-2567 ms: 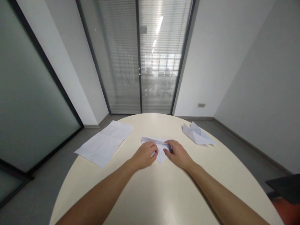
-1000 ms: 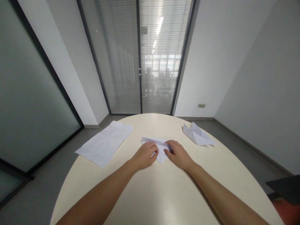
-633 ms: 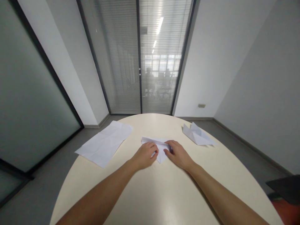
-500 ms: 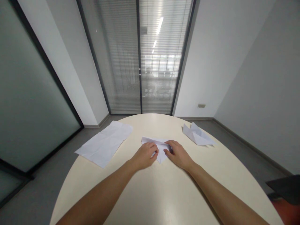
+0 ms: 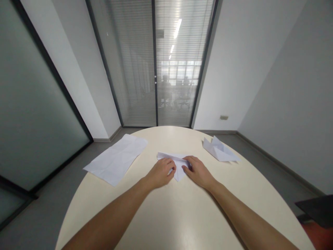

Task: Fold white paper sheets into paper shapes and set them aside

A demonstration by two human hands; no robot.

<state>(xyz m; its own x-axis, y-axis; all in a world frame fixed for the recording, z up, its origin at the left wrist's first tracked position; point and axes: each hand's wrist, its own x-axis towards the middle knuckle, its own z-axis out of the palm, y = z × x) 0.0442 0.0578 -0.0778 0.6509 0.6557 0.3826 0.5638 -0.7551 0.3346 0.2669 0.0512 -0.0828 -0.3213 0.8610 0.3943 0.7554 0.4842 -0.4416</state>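
Note:
A folded white sheet of paper [image 5: 179, 171] lies on the table in front of me, its pointed end toward me and a folded band along its far edge. My left hand [image 5: 161, 171] rests on its left side, fingers curled onto the paper. On the right side, my right hand [image 5: 199, 170] grips the paper with the thumb on the near part and the fingers at the far fold. Both hands cover parts of the paper, so its full outline is hidden.
The round cream table [image 5: 166, 215] has a creased flat white sheet [image 5: 118, 158] at its left edge. A folded paper boat [image 5: 220, 150] sits near the right edge. A dark and red chair [image 5: 316, 215] stands at the lower right. Beyond are glass doors [image 5: 156, 62].

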